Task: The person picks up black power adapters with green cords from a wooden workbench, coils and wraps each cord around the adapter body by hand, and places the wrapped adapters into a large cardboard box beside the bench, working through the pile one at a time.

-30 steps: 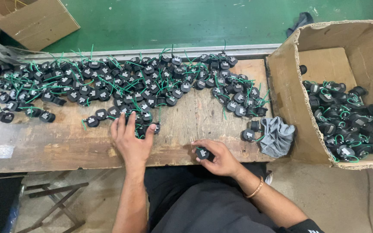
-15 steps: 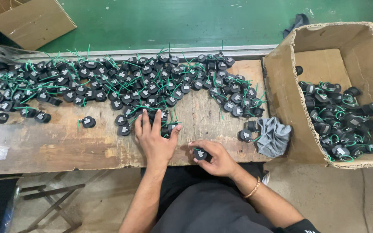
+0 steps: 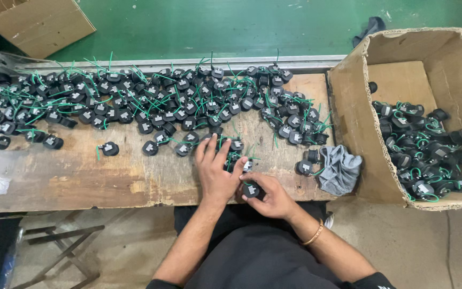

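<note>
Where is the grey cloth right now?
The grey cloth lies at the wooden bench's right end, against the large cardboard box, beside two black parts.

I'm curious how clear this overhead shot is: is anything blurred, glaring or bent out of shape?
Head view: even, soft light, no hard shadows; the worn wooden bench shows a pale sheen at its left end; the small black parts with green wires look sharp; the big brown cardboard box leans outward, hinting at wide-lens distortion; both hands are crisp.

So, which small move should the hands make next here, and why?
Probably the left hand closes on one black part with green wire beneath its fingertips and draws it toward the right hand, which already holds a similar black part at the bench edge.
</note>
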